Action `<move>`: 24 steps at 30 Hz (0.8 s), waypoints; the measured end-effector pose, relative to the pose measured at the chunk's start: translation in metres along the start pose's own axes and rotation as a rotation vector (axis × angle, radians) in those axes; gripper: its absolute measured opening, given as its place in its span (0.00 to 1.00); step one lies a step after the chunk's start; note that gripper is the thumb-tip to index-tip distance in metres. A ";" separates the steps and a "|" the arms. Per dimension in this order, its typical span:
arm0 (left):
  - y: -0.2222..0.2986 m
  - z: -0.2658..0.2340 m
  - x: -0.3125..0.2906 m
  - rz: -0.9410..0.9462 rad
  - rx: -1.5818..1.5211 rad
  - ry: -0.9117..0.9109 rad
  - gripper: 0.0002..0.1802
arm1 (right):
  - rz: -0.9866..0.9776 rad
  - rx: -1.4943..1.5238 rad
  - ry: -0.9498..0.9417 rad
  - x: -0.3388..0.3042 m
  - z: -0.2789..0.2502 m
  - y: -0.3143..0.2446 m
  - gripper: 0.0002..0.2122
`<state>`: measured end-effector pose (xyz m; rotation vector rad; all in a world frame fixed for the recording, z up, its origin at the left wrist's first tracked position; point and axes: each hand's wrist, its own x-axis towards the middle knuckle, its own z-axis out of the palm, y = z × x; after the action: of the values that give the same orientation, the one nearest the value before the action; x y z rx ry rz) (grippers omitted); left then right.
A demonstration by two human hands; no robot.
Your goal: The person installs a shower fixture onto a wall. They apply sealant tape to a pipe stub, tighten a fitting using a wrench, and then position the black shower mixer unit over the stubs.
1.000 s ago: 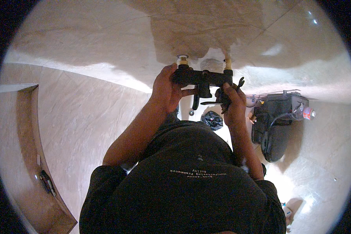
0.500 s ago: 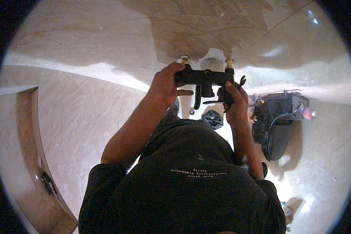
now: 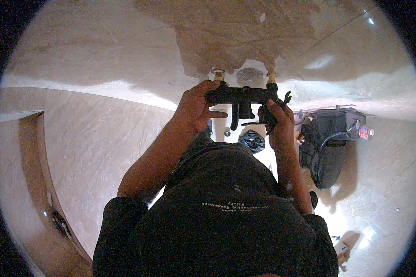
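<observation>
Both of my hands hold a black wall-mounted mixer tap up to the wall, level with two brass fittings. My left hand grips the tap's left end, thumb on top near the left brass fitting, one finger stretched out below. At the other end, my right hand is closed around the tap's right side, below the right brass fitting. A dark tool with a forked jaw, like an open-ended wrench, sticks out beside the right fingers. The palm hides much of it.
A black toilet stands to the right, with a bottle with a red label on its tank. Below the tap lies a black plastic bag. At the far left, dark tools lie along a ledge. The tiled wall has a wet patch.
The tap's left end sits slightly farther from the wall, with more of the left brass fitting showing. Both hands keep their hold; the view has shifted slightly.
</observation>
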<state>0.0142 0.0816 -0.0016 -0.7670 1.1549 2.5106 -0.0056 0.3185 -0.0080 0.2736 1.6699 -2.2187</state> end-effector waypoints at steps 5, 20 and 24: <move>-0.004 0.008 0.000 0.028 0.077 0.103 0.15 | 0.002 -0.003 0.004 0.001 -0.001 0.000 0.10; 0.009 0.020 -0.007 0.003 0.118 0.116 0.20 | -0.008 0.067 0.007 0.009 -0.009 0.016 0.10; 0.009 0.008 -0.010 -0.055 -0.090 -0.037 0.20 | -0.009 0.107 0.012 0.006 -0.008 0.012 0.10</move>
<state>0.0152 0.0817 0.0138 -0.7608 1.0009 2.5352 -0.0071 0.3219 -0.0234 0.3074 1.5632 -2.3211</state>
